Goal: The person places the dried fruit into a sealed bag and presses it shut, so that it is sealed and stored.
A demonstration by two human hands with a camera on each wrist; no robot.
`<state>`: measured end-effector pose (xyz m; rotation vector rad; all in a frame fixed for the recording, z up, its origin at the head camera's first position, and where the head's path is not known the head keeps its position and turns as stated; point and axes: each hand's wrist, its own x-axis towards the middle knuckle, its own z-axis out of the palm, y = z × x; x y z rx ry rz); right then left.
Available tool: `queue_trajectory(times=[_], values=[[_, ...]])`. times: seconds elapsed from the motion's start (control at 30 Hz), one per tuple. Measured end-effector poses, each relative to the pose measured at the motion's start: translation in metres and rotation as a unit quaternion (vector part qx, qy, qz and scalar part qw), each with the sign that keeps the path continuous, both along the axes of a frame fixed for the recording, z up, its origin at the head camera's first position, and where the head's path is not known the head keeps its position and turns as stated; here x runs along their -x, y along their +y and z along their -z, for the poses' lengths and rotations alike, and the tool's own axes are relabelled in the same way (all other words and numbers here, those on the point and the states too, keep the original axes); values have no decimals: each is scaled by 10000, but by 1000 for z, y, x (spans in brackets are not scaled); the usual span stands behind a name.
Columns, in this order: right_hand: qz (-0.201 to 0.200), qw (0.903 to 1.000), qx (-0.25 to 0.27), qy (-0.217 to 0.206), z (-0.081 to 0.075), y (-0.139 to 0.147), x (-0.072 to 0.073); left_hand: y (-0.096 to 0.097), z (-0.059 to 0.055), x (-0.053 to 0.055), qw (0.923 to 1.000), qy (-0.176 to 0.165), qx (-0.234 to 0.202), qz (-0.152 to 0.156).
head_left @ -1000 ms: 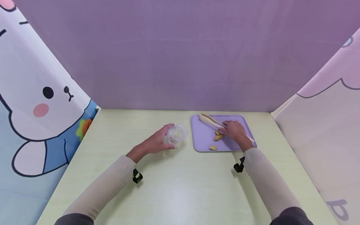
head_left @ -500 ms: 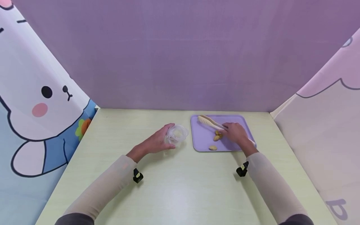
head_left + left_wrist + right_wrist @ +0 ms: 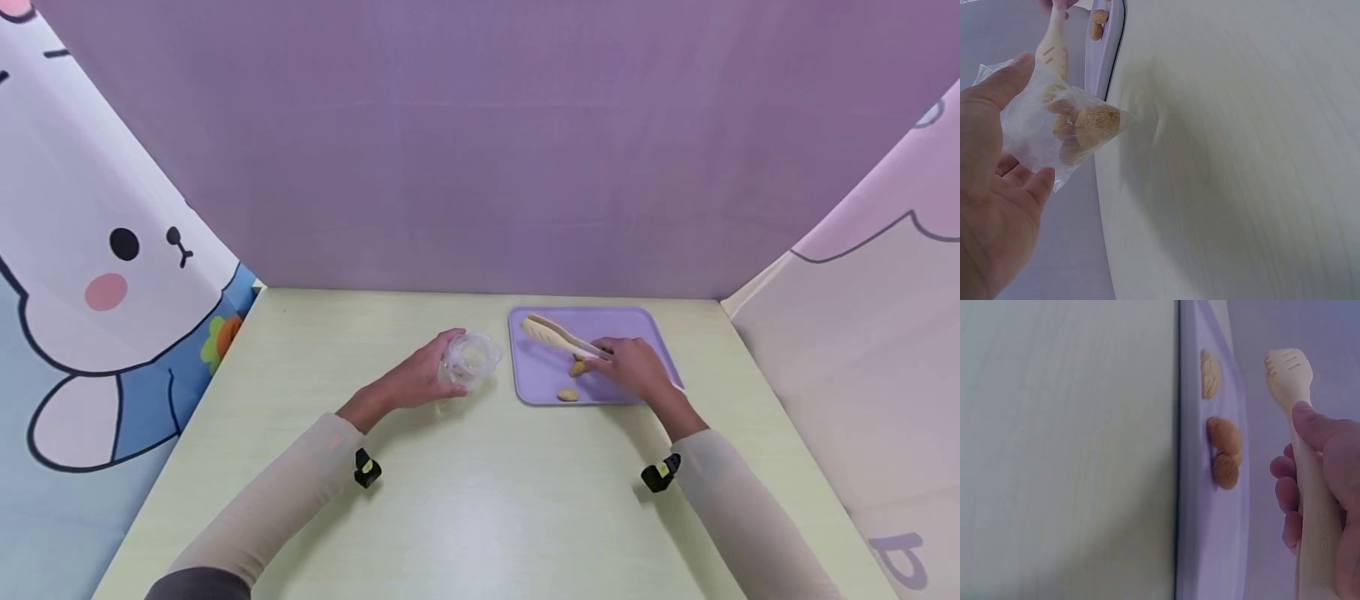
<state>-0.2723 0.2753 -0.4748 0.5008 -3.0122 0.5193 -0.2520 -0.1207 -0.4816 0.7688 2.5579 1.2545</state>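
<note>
My left hand holds a clear plastic bag above the table, left of the tray, with its mouth upward. Several peanuts in their shells lie in the bag's lower corner, seen in the left wrist view. Over a lilac tray, my right hand grips cream-coloured tongs by the handle. The tongs' tips point left, towards the bag; no nut shows between them. On the tray, one peanut lies near the front edge, and others sit partly hidden under the tongs and right hand.
The pale wooden table stretches in front of the tray. A purple backdrop rises behind it, with printed cloth panels at both sides. Small black devices are worn at the wrists.
My right hand has drawn a little towards me, and the tongs' tips have shifted left and nearer. The left hand and bag have stayed almost still.
</note>
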Motion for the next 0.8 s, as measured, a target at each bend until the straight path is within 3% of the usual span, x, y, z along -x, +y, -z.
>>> queue_trajectory(times=[0.5, 0.8], values=[[-541, 9981, 247, 148, -25, -16, -35, 2, -1, -1, 10000, -31, 48, 15], [-840, 9958, 314, 182, -36, -26, -46, 1, 2, 0, 9999, 17, 97, 58]])
